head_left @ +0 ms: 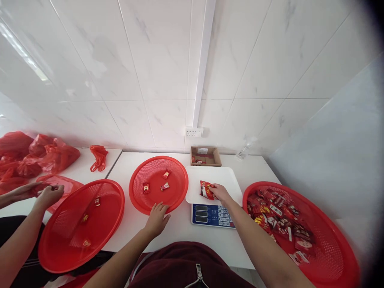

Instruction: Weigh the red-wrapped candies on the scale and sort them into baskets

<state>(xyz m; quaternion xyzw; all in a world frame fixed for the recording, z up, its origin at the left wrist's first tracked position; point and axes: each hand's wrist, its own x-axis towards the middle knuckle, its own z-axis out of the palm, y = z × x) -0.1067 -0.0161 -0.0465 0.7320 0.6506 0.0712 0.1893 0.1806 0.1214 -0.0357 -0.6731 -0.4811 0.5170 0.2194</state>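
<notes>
The right hand [220, 193] grips a red packet [206, 189] on the scale [213, 200]. Left of the scale, the left hand [157, 218] touches a red basket [158, 184]; right of it sits a full basket [300, 232].

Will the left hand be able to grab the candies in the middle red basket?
Probably yes: the left hand rests at the near rim of the middle red basket, and the three candies lie uncovered just beyond.
</notes>
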